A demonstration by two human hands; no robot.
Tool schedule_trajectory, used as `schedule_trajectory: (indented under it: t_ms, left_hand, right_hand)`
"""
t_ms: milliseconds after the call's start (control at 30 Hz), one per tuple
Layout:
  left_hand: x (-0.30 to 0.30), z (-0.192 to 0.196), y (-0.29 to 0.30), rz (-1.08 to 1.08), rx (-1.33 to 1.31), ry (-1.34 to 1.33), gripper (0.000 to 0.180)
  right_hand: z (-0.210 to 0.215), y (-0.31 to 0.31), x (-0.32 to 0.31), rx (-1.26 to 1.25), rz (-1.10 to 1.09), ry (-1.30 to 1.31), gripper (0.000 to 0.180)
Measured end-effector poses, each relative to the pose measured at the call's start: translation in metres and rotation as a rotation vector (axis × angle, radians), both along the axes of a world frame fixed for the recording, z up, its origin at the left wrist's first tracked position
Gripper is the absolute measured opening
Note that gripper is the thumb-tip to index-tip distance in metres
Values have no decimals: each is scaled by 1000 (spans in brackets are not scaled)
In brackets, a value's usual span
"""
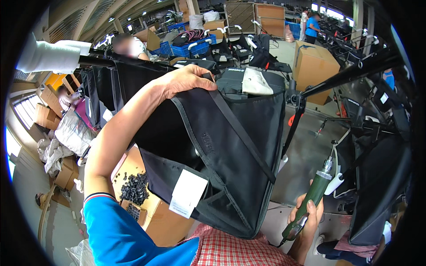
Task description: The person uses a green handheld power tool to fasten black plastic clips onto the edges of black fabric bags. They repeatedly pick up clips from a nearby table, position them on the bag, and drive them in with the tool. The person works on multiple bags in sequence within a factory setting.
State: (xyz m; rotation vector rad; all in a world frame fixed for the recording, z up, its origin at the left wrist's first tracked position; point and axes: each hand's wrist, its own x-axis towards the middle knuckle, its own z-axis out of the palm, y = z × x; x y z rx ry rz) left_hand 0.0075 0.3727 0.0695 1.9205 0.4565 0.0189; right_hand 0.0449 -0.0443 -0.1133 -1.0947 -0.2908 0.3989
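Observation:
My left hand (186, 80) is raised and grips the top edge of a black fabric bag (222, 150) with grey strap trim; it hangs in front of me from a black frame bar. A white paper tag (188, 193) dangles from the bag's lower left. Low on the right, my right hand (306, 221) holds a green electric screwdriver (313, 199), its metal tip pointing up, apart from the bag. A white fabric label (256, 82) sits at the bag's top opening.
A cardboard box (146, 217) holding small black parts (134, 188) stands below left. A grey metal worktable (306, 150) lies behind the bag, with black frames and fabric seats (377, 177) at right. More boxes, blue crates and other people are farther back.

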Motion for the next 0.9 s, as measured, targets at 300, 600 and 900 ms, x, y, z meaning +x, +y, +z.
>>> schedule_trajectory:
  t_ms: [300, 600, 900]
  left_hand:
    - [39, 74, -57, -122, 307, -100, 19]
    - [127, 158, -252, -711, 1194, 312, 17]
    - [118, 146, -213, -725, 698, 143, 22]
  right_hand:
    - [16, -24, 24, 42, 195, 3, 48]
    - [30, -27, 59, 83, 260, -75, 51]
    - [65, 4, 78, 246, 247, -234, 40]
